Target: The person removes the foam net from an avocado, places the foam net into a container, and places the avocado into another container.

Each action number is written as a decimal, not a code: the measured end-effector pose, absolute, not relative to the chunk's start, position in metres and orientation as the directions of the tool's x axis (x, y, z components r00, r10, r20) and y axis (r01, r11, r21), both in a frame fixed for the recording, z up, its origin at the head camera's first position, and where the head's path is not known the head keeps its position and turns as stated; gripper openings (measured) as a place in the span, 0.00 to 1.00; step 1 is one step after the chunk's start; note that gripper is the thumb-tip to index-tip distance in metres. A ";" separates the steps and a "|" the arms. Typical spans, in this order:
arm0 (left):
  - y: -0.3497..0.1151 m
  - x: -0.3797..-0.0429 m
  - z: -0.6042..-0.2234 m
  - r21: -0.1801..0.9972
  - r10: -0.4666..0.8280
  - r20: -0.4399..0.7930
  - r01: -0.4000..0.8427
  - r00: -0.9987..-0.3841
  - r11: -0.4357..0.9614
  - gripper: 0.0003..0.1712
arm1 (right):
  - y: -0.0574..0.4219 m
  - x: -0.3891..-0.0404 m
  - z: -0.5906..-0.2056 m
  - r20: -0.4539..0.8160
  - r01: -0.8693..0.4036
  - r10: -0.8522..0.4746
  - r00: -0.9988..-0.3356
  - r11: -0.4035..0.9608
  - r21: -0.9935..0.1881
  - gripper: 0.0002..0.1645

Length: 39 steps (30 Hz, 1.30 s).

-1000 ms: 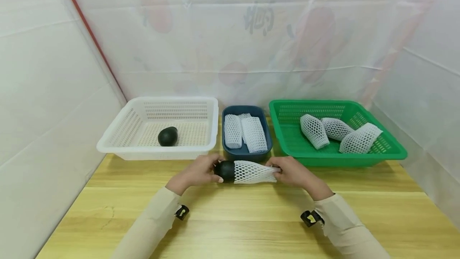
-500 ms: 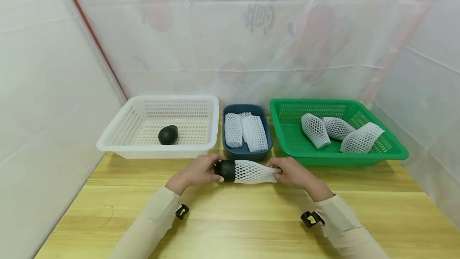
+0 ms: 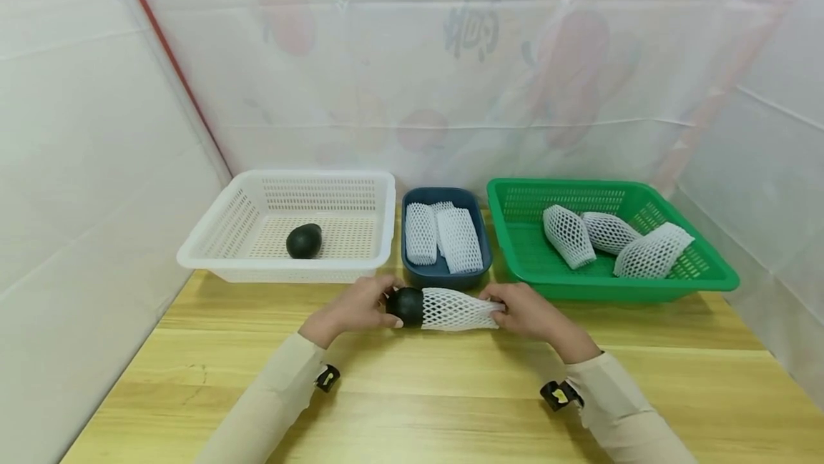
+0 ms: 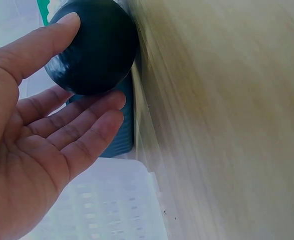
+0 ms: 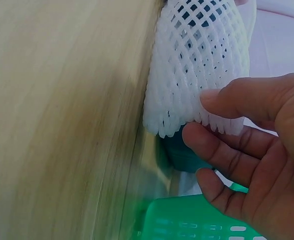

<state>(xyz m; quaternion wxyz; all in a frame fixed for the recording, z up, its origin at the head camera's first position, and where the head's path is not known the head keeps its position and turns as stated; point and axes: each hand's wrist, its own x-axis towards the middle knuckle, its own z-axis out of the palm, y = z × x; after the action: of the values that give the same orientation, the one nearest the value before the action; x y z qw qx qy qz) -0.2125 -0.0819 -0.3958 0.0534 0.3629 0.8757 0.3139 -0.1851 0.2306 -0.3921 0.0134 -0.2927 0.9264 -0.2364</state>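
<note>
Above the wooden table, a dark avocado (image 3: 405, 307) lies on its side with its right part inside a white foam net sleeve (image 3: 453, 309). My left hand (image 3: 360, 307) pinches the bare left end between thumb and fingers. At the other side, my right hand (image 3: 524, 312) pinches the sleeve's gathered tail. The right wrist view shows the thumb on top of the foam net (image 5: 197, 75) and a finger under its edge. In the left wrist view the avocado's rounded end (image 4: 96, 50) is smooth and shiny.
A white basket (image 3: 283, 264) at the back left holds one more avocado (image 3: 304, 241). Flat foam sleeves (image 3: 460, 239) lie in a small blue bin (image 3: 447, 279) behind the hands. The green basket (image 3: 611, 291), back right, contains several sleeved pieces (image 3: 569, 235).
Both hands keep their hold on the avocado and its sleeve with no visible motion. Only the head view has shifted slightly.
</note>
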 end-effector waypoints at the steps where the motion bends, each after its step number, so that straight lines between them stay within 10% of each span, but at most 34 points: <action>1: -0.082 -0.213 -0.395 0.590 0.670 0.128 0.599 -0.732 0.541 0.30 | 0.230 -0.185 -0.392 0.110 -0.535 -0.549 -0.829 0.718 -0.446 0.15; 18: -0.079 -0.213 -0.385 0.525 0.666 0.149 0.629 -0.731 0.574 0.35 | 0.214 -0.190 -0.380 0.113 -0.549 -0.571 -0.813 0.688 -0.474 0.27; 39: -0.058 -0.214 -0.390 0.477 0.681 0.137 0.651 -0.719 0.591 0.31 | 0.186 -0.193 -0.383 0.073 -0.558 -0.587 -0.806 0.713 -0.426 0.15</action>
<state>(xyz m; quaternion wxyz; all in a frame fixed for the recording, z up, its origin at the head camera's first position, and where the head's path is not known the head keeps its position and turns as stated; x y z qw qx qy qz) -0.2137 -0.0582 -0.3903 0.0301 0.3735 0.8913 0.2551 -0.1931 0.1858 -0.3830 0.0339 -0.3095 0.9248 -0.2187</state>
